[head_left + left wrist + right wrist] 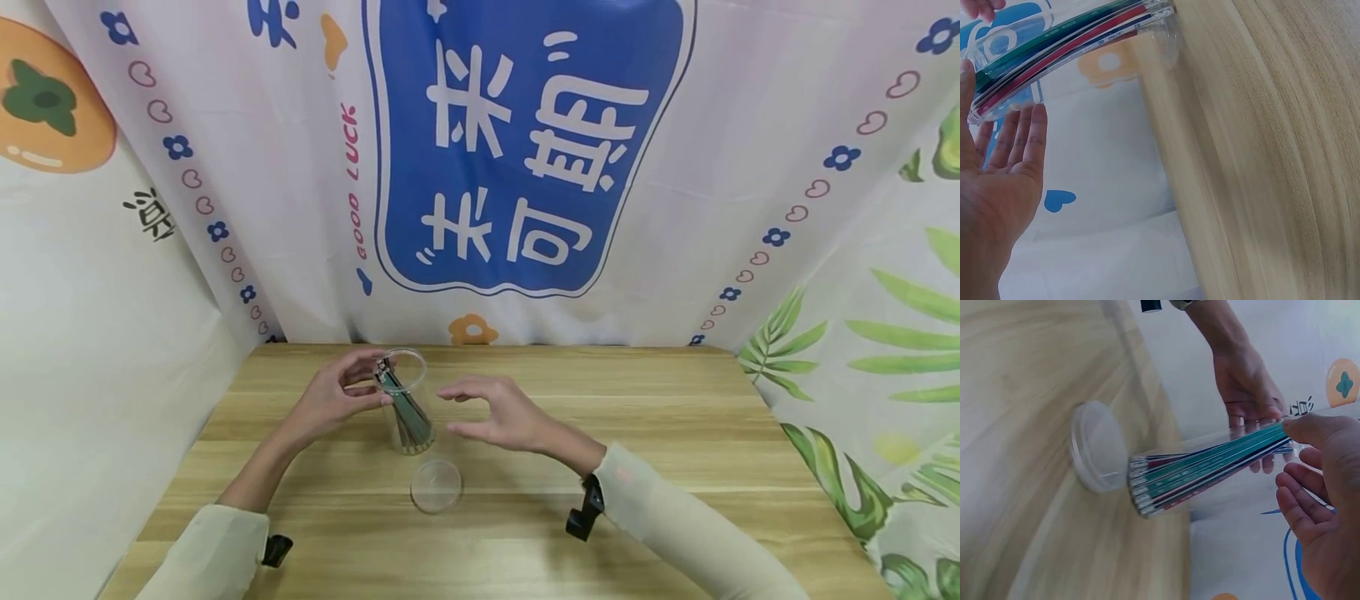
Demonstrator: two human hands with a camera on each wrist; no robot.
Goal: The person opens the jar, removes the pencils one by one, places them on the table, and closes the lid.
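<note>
A clear, tall jar (421, 398) stands on the table, holding several slim pencils (1210, 461) in green, red and dark colours that lean inside it. My left hand (335, 398) is at the jar's upper part, its thumb on the near side and its fingers around the far side. To the right of the jar, my right hand (501, 411) hovers apart from it in the head view, thumb and fingers spread with nothing between them. A round clear lid (437, 487) lies flat on the table in front of the jar.
The wooden table (600, 508) ends at a printed cloth (315, 208) hanging behind it. Patterned sheets also hang at the left and right sides. Each wrist wears a black camera mount, such as the right mount (586, 510).
</note>
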